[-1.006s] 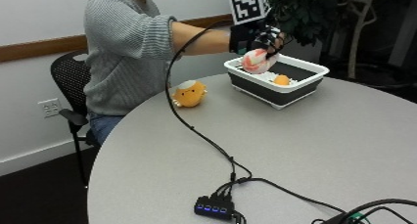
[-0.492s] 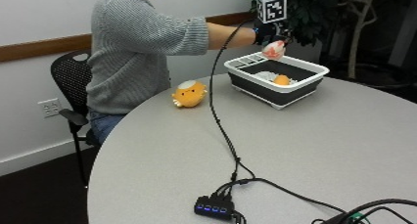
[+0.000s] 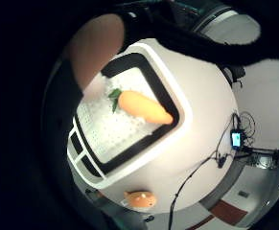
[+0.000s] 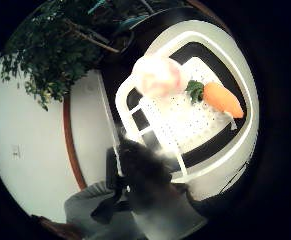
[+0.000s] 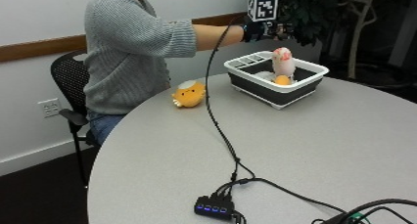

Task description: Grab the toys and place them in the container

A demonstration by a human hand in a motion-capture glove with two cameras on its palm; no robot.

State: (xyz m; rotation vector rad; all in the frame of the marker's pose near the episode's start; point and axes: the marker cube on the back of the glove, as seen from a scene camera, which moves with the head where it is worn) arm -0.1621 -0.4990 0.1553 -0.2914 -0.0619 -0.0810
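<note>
The black-gloved right hand sits partly behind its marker — how its fingers lie cannot be made out. The pink-and-white soft toy is blurred. The orange plush carrot shows only partly above the wall of the white-rimmed dark plastic container.

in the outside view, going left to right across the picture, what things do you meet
chair → person's grey sweater → orange plush toy → white container holding a pink toy → tree trunk
</note>
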